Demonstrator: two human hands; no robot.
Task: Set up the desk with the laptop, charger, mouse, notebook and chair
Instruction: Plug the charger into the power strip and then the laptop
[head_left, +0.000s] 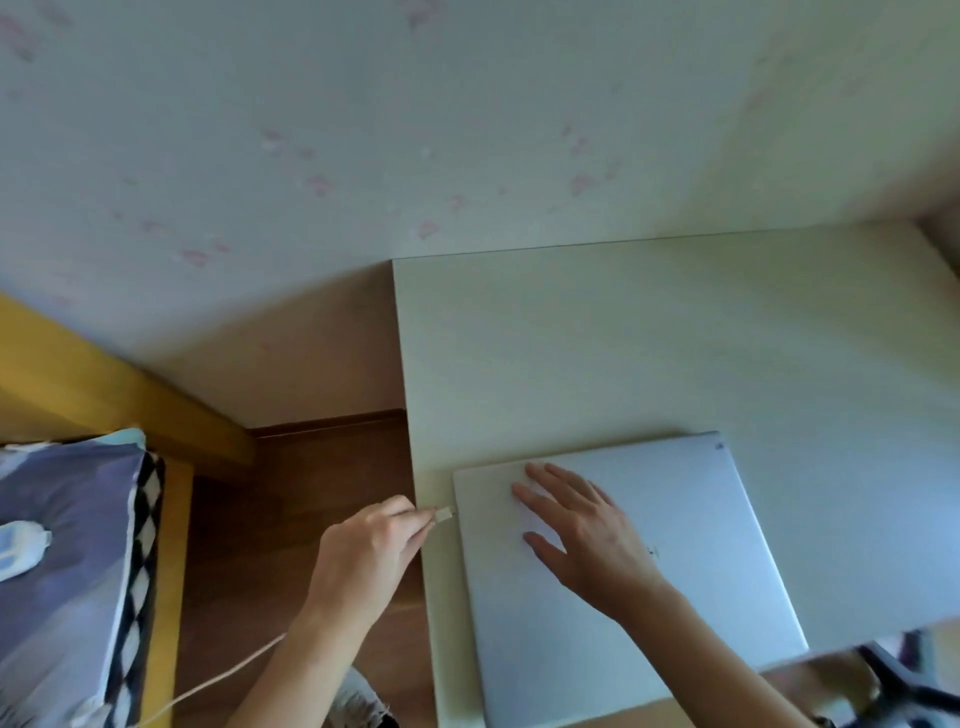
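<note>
At far left, a patterned cushion (67, 561) lay on a yellow wooden frame (93, 384), with bare wood floor (311, 493) between it and the desk. Your left hand (363, 556) pinched the charger plug (443, 515) at the laptop's left edge, its white cable (228, 675) trailing down to the near left. The closed laptop (649, 587) sat at the near left corner of the white desk (675, 338), overhanging the near edge. Your right hand (587, 530) lay flat on its lid, fingers spread. The desk's far and right areas were open.

White desk (649, 338), closed silver laptop (701, 519) flat at its near-left corner.
</note>
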